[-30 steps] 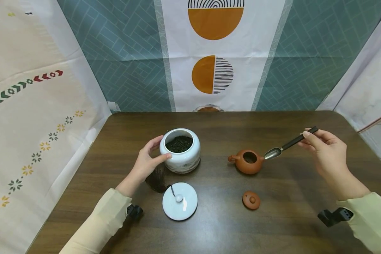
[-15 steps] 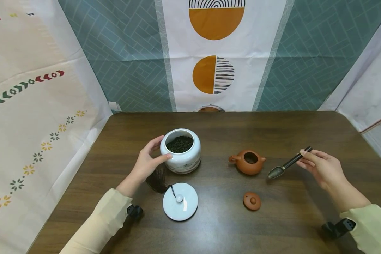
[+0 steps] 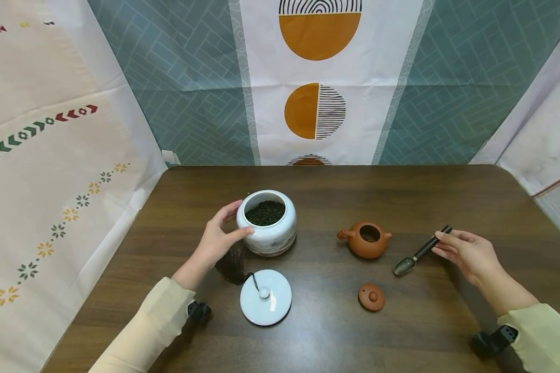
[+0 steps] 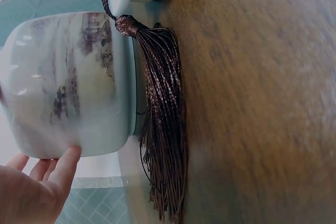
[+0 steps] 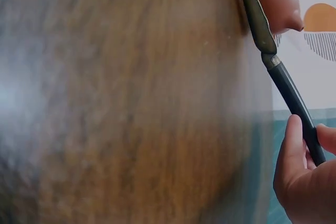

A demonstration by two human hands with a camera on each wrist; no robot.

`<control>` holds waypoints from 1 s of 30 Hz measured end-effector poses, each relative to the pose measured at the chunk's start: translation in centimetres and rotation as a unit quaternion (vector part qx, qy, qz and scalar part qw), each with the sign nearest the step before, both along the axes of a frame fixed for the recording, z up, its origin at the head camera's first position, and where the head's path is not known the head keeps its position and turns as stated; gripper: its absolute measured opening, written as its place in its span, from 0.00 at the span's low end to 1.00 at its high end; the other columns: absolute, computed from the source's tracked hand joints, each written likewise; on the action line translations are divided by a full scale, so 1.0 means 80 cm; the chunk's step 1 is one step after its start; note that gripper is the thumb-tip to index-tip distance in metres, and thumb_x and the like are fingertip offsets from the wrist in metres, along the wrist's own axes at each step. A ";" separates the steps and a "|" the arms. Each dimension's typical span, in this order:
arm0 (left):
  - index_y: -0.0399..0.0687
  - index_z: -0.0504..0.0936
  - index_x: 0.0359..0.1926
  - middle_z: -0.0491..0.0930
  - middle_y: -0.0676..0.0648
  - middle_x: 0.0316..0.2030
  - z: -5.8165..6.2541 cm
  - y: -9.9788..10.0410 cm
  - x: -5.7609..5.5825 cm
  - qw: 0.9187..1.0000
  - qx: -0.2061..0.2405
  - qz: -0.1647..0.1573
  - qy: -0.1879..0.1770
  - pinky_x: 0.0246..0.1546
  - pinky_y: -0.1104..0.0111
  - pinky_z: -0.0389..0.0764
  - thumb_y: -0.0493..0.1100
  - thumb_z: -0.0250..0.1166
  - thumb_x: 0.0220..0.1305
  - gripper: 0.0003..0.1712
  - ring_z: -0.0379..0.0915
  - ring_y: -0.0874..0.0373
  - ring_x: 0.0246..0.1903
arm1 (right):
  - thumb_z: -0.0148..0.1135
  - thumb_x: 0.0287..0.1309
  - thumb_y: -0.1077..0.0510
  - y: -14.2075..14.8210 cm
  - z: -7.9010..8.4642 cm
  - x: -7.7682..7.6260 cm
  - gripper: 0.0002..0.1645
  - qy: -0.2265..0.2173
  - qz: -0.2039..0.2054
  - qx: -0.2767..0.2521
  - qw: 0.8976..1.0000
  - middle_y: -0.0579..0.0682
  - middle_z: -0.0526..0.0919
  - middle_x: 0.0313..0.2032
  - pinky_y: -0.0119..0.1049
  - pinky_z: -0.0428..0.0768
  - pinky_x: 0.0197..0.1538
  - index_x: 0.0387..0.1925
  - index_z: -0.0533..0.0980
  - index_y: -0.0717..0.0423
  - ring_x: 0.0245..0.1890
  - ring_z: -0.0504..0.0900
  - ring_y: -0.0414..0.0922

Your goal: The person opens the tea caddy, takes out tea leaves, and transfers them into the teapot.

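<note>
My left hand [image 3: 216, 237] grips the left side of a white porcelain jar [image 3: 273, 239], thumb at its front and fingers behind. Dark loose tea [image 3: 265, 213] lies inside the jar. A brown tassel [image 4: 163, 103] hangs from the cord of the jar's white lid [image 3: 266, 305], which rests on the table in front. My right hand [image 3: 469, 254] pinches the black handle of a small metal tea scoop [image 3: 405, 266] between thumb and fingers. The scoop's bowl is low over the table, right of the brown clay teapot [image 3: 367, 247]; whether it touches the wood I cannot tell.
The teapot stands uncovered, its spout toward the scoop. Its small clay lid [image 3: 371, 297] lies in front of it. Everything is on a dark wooden table [image 3: 326, 342], with patterned cloths [image 3: 200, 93] hung behind and at the sides.
My right hand has moved down and toward me, taking the scoop from beside the teapot's spout to low near the table. My left hand stays on the jar.
</note>
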State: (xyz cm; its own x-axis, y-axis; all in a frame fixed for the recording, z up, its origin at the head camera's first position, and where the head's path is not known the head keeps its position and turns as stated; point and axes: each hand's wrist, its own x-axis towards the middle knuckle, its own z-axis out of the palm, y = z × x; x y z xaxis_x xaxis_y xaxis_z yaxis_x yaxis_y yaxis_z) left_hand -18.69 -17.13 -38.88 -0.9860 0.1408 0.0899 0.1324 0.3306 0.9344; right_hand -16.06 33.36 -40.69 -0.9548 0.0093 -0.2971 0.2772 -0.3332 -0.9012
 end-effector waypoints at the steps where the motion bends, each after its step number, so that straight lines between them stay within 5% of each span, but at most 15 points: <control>1: 0.44 0.64 0.67 0.67 0.42 0.64 0.000 0.000 0.000 1.000 0.001 0.000 0.000 0.61 0.45 0.65 0.38 0.71 0.55 0.40 0.63 0.46 0.62 | 0.59 0.60 0.68 0.000 0.000 0.000 0.08 0.001 0.001 0.013 1.000 0.43 0.85 0.30 0.33 0.84 0.36 0.30 0.77 0.53 0.31 0.84 0.39; 4: 0.44 0.64 0.67 0.67 0.41 0.64 0.000 0.000 0.000 1.000 0.003 0.000 0.001 0.61 0.46 0.65 0.38 0.71 0.55 0.40 0.63 0.46 0.62 | 0.61 0.59 0.65 -0.001 -0.001 -0.001 0.05 0.008 0.009 0.073 0.997 0.41 0.83 0.30 0.31 0.84 0.36 0.37 0.74 0.57 0.31 0.84 0.37; 9: 0.44 0.65 0.67 0.68 0.42 0.64 0.000 0.000 0.001 1.000 0.002 0.002 0.000 0.61 0.47 0.66 0.38 0.71 0.55 0.40 0.63 0.46 0.62 | 0.63 0.58 0.63 -0.003 -0.001 -0.005 0.27 0.025 0.023 0.179 0.983 0.37 0.81 0.29 0.29 0.83 0.35 0.52 0.62 0.74 0.30 0.84 0.33; 14: 0.44 0.64 0.67 0.68 0.41 0.64 0.000 0.000 0.001 1.000 0.002 0.001 0.001 0.61 0.46 0.65 0.38 0.71 0.55 0.40 0.63 0.46 0.62 | 0.64 0.57 0.66 -0.003 -0.002 -0.008 0.38 0.030 0.034 0.188 0.981 0.36 0.81 0.29 0.29 0.83 0.37 0.59 0.54 0.82 0.31 0.84 0.32; 18: 0.43 0.64 0.67 0.68 0.41 0.64 0.000 0.000 0.001 1.000 0.003 0.002 0.000 0.61 0.45 0.64 0.38 0.70 0.55 0.39 0.63 0.45 0.62 | 0.65 0.55 0.67 -0.001 -0.005 -0.010 0.34 0.024 0.040 0.161 0.986 0.38 0.81 0.30 0.30 0.83 0.38 0.57 0.57 0.77 0.32 0.85 0.33; 23: 0.43 0.64 0.68 0.67 0.40 0.64 -0.001 0.001 0.001 1.000 0.000 -0.001 0.001 0.62 0.45 0.64 0.38 0.70 0.56 0.40 0.63 0.45 0.62 | 0.62 0.56 0.71 0.003 -0.009 -0.010 0.15 0.023 0.042 0.130 0.990 0.40 0.81 0.29 0.28 0.83 0.37 0.43 0.72 0.57 0.31 0.85 0.34; 26: 0.44 0.64 0.68 0.67 0.41 0.64 0.000 0.001 0.001 1.000 -0.004 0.000 0.000 0.62 0.45 0.64 0.39 0.71 0.55 0.40 0.63 0.45 0.62 | 0.60 0.56 0.72 0.003 -0.009 -0.008 0.17 0.026 0.041 0.114 0.992 0.41 0.83 0.28 0.26 0.82 0.36 0.33 0.76 0.45 0.30 0.85 0.35; 30: 0.43 0.64 0.68 0.67 0.40 0.64 0.002 0.001 0.001 1.000 -0.012 0.001 0.001 0.61 0.45 0.65 0.39 0.71 0.55 0.40 0.63 0.45 0.63 | 0.59 0.57 0.72 -0.001 -0.005 -0.008 0.17 0.032 0.041 0.112 0.992 0.41 0.83 0.28 0.26 0.82 0.37 0.32 0.77 0.45 0.30 0.85 0.35</control>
